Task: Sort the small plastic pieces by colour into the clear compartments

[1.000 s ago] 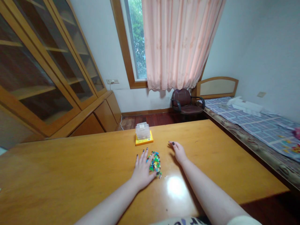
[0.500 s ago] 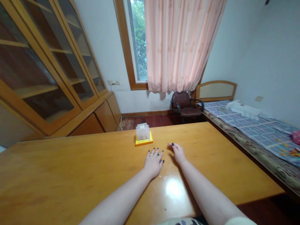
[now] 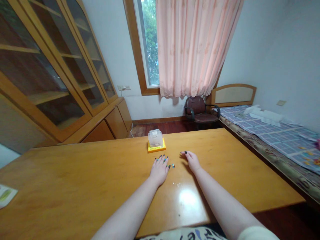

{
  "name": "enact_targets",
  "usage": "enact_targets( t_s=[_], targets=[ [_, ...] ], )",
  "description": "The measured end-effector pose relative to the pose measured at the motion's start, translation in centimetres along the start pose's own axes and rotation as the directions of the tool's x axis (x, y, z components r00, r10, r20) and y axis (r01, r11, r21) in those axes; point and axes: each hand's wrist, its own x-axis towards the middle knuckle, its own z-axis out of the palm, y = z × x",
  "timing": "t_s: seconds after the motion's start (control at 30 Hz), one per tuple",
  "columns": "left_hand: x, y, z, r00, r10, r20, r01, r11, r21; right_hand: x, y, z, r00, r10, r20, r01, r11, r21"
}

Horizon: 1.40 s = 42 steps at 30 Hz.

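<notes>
My left hand [image 3: 160,170] lies palm down on the wooden table [image 3: 75,186], fingers spread over small coloured pieces that are partly covered. A little cluster of bead-like pieces [image 3: 173,165], blue and red among them, lies just right of its thumb. My right hand [image 3: 193,161] is side-on to the right of these pieces, its thumb and fingers pointing left. Nothing can be seen in it, and its palm is hidden. Beyond my left hand, a clear plastic box [image 3: 155,138] sits on a flat yellow box [image 3: 157,149].
Small clear bits [image 3: 176,184] lie on the table near my left wrist. A white and green item [image 3: 7,196] is at the left edge. Past the table stand a brown armchair [image 3: 201,111], a bed [image 3: 265,133] and a glass-fronted cabinet [image 3: 86,96].
My left hand has slid left over the table, uncovering a few coloured pieces by its thumb. My right hand has stayed nearly in place. The view has shifted slightly left.
</notes>
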Motion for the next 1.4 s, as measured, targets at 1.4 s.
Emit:
enact_targets(
  t_s=[1.4],
  targets=[
    [0.9, -6.7, -1.2, 0.772, -0.621, -0.131, 0.562, 0.765, -0.314, -1.4, -1.7, 8.2, 0.991, -0.032, 0.131, 0.083, 0.909, -0.408]
  ],
)
